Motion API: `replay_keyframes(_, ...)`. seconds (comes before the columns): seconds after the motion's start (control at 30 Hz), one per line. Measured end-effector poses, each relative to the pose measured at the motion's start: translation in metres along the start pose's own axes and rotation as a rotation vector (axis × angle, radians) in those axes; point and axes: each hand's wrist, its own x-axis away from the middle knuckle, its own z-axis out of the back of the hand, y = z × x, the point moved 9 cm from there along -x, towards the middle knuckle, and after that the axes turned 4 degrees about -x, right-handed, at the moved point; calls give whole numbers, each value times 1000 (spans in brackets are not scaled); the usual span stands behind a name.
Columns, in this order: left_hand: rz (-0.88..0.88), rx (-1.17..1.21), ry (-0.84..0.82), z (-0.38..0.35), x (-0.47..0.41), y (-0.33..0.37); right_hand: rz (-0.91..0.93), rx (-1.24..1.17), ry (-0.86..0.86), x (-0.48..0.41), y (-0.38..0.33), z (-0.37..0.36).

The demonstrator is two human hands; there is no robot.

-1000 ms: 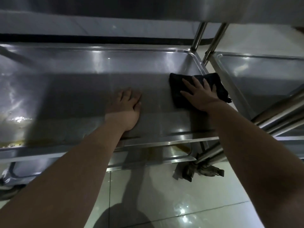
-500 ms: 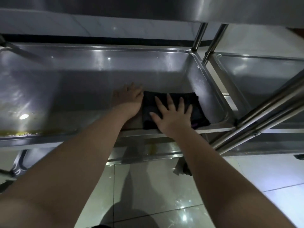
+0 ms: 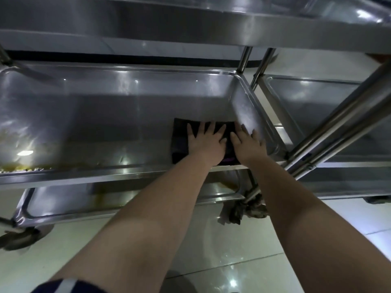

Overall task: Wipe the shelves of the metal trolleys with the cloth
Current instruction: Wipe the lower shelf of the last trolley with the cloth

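A pale, glossy tiled floor lies below two steel trolleys standing side by side, seen from the head camera looking down along two bare forearms.

The left trolley shows three shelves: a top shelf overhead, a middle shelf with a raised rim, and a bottom shelf just above the floor. The right trolley shows one shelf level with the middle one.

One dark cloth lies flat on the middle shelf near its front right corner. Both hands press on it side by side. The left hand lies palm down, its fingers straight and spread, gripping nothing. The right hand lies the same way just beside it, fingers straight, its outer edge against the sloping right wall of the shelf. The cloth shows mostly left of the left hand and between the two hands.

Far left of the hands, along the front rim, sits a streak of yellowish residue. Beyond the hands, two thin posts rise at the back. Right of the right hand, thick tubes slant across. Below the hands, two castors show clearly: one under the wrists, grimy, and one far left. A dark sleeve with a white stripe edges the bottom of the view.
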Motion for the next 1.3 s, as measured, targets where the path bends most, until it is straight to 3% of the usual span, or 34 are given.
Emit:
replay_keyframes(0.17,80,-55,20,-1,10,-40,21,165,-24,1,1,-8)
replay_keyframes(0.3,190,-63,52,9,26,-138,19,151,-38,2,-2,-8)
replay_keyframes(0.43,311,-94,-36,13,58,-228,2,171,-35,4,-10,-7)
replay_keyframes(0.6,244,-85,-11,7,58,-186,-58,189,-32,2,-21,-12)
replay_keyframes(0.77,112,-63,-6,-1,45,-111,56,124,-52,2,-75,-26)
replay_keyframes(1.1,293,-60,4,14,86,-256,85,132,-71,7,-94,-27)
replay_keyframes(1.2,282,-69,33,14,86,-254,271,236,92,11,-135,-18)
replay_keyframes(1.3,286,-63,47,13,86,-253,460,63,102,11,-207,-30)
